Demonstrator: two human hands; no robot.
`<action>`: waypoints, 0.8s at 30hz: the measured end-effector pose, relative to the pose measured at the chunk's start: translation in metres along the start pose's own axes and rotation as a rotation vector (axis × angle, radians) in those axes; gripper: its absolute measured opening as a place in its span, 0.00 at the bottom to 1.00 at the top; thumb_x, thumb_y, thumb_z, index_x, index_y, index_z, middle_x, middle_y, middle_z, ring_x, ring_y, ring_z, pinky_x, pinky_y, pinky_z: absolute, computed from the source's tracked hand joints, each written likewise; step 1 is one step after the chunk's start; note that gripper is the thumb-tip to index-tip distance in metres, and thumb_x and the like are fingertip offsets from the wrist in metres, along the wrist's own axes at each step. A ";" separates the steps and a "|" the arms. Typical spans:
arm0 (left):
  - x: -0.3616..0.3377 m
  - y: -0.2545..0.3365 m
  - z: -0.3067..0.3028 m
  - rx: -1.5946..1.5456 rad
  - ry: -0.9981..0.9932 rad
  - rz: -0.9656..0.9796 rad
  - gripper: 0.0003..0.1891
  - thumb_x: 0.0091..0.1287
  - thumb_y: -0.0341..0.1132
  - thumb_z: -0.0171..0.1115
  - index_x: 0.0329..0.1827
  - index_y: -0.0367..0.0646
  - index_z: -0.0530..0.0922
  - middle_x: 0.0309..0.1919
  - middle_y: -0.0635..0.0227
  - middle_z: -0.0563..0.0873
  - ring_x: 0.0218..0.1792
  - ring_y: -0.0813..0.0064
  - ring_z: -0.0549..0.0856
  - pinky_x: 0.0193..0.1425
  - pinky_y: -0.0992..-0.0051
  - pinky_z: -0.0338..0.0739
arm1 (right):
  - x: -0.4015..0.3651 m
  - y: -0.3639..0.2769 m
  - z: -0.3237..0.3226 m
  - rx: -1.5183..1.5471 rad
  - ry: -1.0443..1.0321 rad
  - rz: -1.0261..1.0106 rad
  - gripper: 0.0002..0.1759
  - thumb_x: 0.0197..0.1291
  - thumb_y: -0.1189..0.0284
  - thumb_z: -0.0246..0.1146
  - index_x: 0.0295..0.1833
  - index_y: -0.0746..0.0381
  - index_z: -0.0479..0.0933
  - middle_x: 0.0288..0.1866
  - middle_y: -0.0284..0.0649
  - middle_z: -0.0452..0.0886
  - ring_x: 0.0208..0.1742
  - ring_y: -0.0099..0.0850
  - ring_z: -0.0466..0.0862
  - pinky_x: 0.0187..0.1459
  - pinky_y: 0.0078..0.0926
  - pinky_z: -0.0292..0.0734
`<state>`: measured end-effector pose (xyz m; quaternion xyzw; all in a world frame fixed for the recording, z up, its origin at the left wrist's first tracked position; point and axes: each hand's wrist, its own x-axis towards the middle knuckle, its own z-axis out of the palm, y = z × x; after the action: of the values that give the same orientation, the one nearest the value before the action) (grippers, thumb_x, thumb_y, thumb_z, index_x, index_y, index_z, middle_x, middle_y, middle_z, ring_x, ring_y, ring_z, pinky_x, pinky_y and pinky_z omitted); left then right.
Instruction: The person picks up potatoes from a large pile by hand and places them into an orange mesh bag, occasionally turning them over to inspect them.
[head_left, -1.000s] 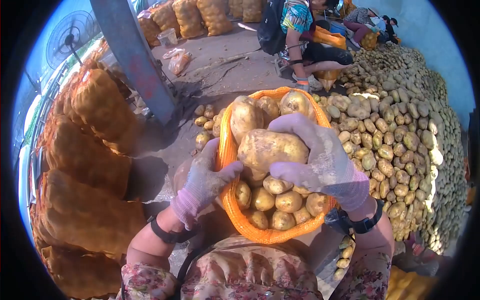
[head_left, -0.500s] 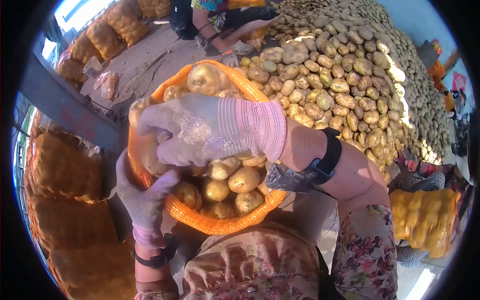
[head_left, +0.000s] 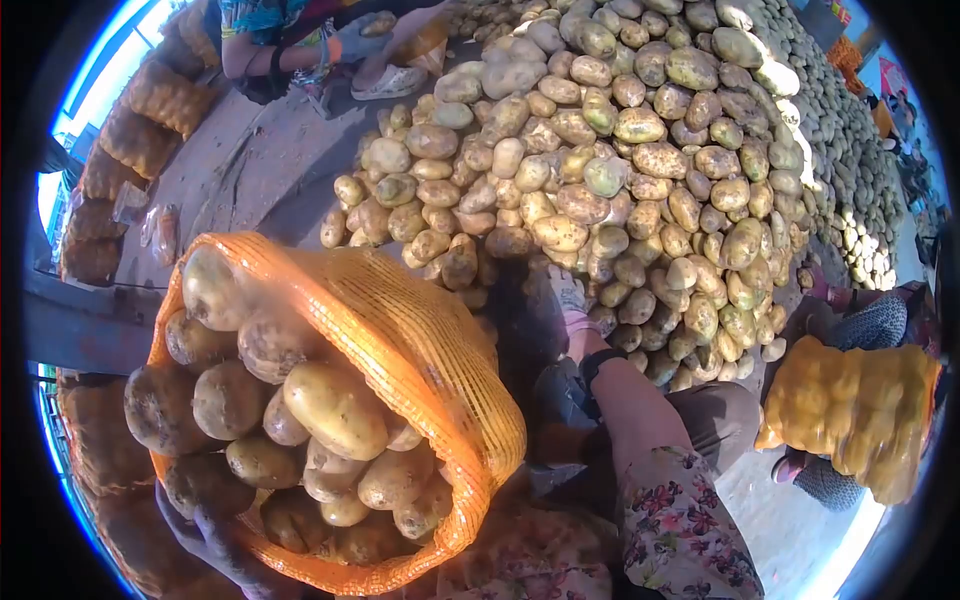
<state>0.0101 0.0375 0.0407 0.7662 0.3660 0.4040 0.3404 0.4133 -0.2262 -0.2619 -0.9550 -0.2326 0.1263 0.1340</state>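
Note:
An orange mesh bag [head_left: 440,340], tilted with its mouth toward me, holds several potatoes [head_left: 335,410]. My left hand [head_left: 210,545], in a purple-grey glove, is at the bag's lower left rim and grips the mesh; the bag hides part of its fingers. My right hand [head_left: 567,298], gloved too, reaches to the near edge of a large potato pile [head_left: 640,160]. Its fingers are small and partly lost in shadow, so whether they hold a potato cannot be made out.
Another person's gloved hand [head_left: 362,38] is by a potato at the top. Filled mesh bags [head_left: 165,98] line the left side, behind a metal post [head_left: 85,325]. A filled yellow-orange bag [head_left: 850,410] stands at the right beside a patterned sleeve or leg [head_left: 870,322].
My right hand has left the bag's mouth and moved right to the pile. The bag now appears lower left and tilted. The view has shifted toward the pile.

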 end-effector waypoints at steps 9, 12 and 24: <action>-0.008 0.004 -0.011 0.075 0.070 -0.067 0.36 0.68 0.47 0.65 0.71 0.31 0.65 0.56 0.59 0.80 0.54 0.70 0.80 0.62 0.69 0.73 | 0.086 0.006 -0.010 -0.566 0.319 -0.284 0.27 0.65 0.69 0.54 0.71 0.56 0.67 0.66 0.53 0.71 0.69 0.49 0.70 0.68 0.50 0.61; -0.010 0.016 0.000 0.048 0.031 -0.045 0.36 0.68 0.48 0.66 0.70 0.32 0.65 0.52 0.60 0.81 0.51 0.71 0.81 0.59 0.70 0.74 | 0.094 0.013 -0.021 -0.799 0.173 -0.388 0.27 0.65 0.69 0.55 0.70 0.57 0.67 0.62 0.49 0.75 0.65 0.45 0.73 0.65 0.45 0.64; -0.009 0.013 0.002 -0.024 0.001 -0.090 0.42 0.61 0.51 0.72 0.70 0.32 0.65 0.53 0.61 0.81 0.50 0.72 0.81 0.56 0.72 0.76 | 0.081 -0.007 -0.069 -0.496 0.274 -0.217 0.35 0.61 0.53 0.65 0.72 0.49 0.68 0.71 0.49 0.69 0.74 0.48 0.66 0.72 0.57 0.55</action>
<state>0.0123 0.0225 0.0471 0.7445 0.3955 0.3929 0.3673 0.5007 -0.1953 -0.2102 -0.9363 -0.3368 -0.0795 -0.0604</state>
